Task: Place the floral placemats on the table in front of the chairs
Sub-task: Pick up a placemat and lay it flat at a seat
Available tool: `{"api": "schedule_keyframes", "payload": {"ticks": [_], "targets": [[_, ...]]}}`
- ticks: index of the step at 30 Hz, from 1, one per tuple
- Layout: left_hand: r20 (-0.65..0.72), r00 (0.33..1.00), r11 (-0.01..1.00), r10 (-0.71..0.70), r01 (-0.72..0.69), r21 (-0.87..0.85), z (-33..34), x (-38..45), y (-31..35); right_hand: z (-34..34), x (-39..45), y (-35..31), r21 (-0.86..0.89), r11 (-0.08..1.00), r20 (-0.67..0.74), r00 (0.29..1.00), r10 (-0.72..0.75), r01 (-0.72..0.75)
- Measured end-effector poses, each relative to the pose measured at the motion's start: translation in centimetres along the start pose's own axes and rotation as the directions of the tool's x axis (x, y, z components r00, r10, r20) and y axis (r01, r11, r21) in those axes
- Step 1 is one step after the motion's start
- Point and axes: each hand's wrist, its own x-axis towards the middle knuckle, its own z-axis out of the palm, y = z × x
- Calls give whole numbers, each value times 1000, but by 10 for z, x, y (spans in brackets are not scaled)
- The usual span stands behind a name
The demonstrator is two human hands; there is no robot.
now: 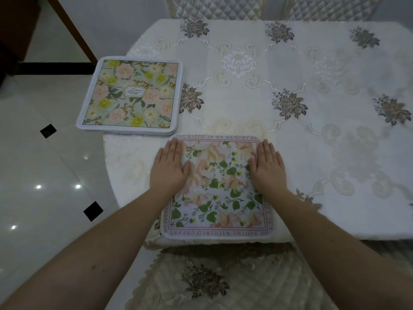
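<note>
Pressing down flat with both hands here: the left hand (171, 167) and the right hand (268, 167) are each spread palm-down, fingers straight and close together, pointing away from the person toward the far side of the surface (324, 153). Neither one is curled around anything, they just rest on top. The forearms come in from the bottom corners and angle inward, so the two hands end up roughly parallel.

What they're resting on is the near placemat (218, 189), a floral one with peach blossoms and green leaves, a thin pink line border and lettering running round the rim. The left hand covers its upper-left edge and partly spills onto the cloth beside it; the right hand sits on its upper-right edge. The mat looks close to square, so I can't really call a long axis. It lies squared up with the near edge of the surface, its near edge right at that edge, and the near-side lettering reads upside down from the person's side.

Below it, right in front of the person, is a chair seat cushion (212, 283), quilted with an embroidered flower.

Off to the left, near the surface's left edge, sits a stack of placemats (131, 95) with yellow and pink flowers on top, turned slightly and apart from the near mat. The surface wears a white embroidered tablecloth (290, 104), and two quilted chair backs (214, 6) show at the far side.
</note>
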Motion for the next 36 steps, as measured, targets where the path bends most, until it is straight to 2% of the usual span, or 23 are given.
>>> {"api": "schedule_keyframes", "payload": {"ticks": [2, 7, 10, 15, 18, 23, 27, 31, 36], "targets": [[-52, 997, 998, -65, 65, 11, -4, -11, 6, -1, -17, -15, 63, 998, -45, 999, -13, 16], [-89, 996, 992, 17, -28, -123, -3, -50, 65, 10, -65, -78, 170, 972, -57, 987, -152, 159], [-69, 998, 991, 3, -12, -131, 7, -74, 75, 24, -77, -95, 233, 962, 5, 989, -146, 141], [10, 996, 992, 88, -87, -91, 22, -95, 58, 41, -93, -79, 28, 971, 24, 970, -240, 239], [31, 991, 990, 133, -131, -59, 21, -98, 46, 38, -96, -65, 1, 966, 53, 965, -258, 258], [51, 983, 984, 177, -175, -30, 20, -109, 22, 28, -108, -30, -16, 986, 65, 984, -163, 164], [67, 984, 985, 167, -163, -62, 15, -117, 0, 21, -111, -8, -41, 986, 66, 985, -158, 160], [107, 983, 989, 151, -150, -17, 10, -124, -15, 18, -112, -3, -57, 981, 84, 980, -182, 187], [205, 968, 988, 147, -152, 10, -4, -127, -16, 8, -114, 1, -56, 985, 121, 980, -158, 166]]}}
